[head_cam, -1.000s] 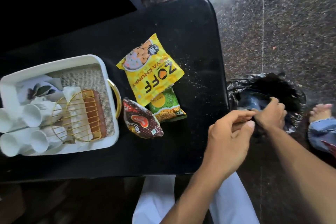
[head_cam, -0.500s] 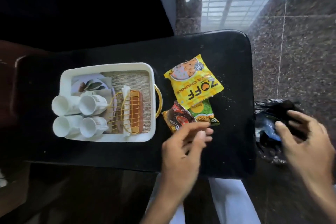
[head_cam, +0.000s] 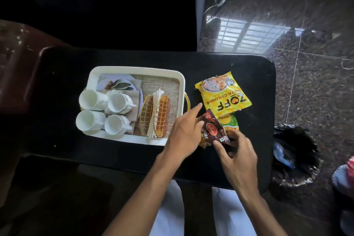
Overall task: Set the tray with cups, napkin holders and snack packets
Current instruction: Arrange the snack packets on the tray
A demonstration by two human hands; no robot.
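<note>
Single head view, looking steeply down, close over table (head_cam: pixel 134 159).

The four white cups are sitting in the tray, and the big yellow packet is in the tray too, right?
Not quite. The four white cups do sit in the tray, but the yellow packet is not in it: it lies on the black table, just outside the tray. The head view shows this.
</note>
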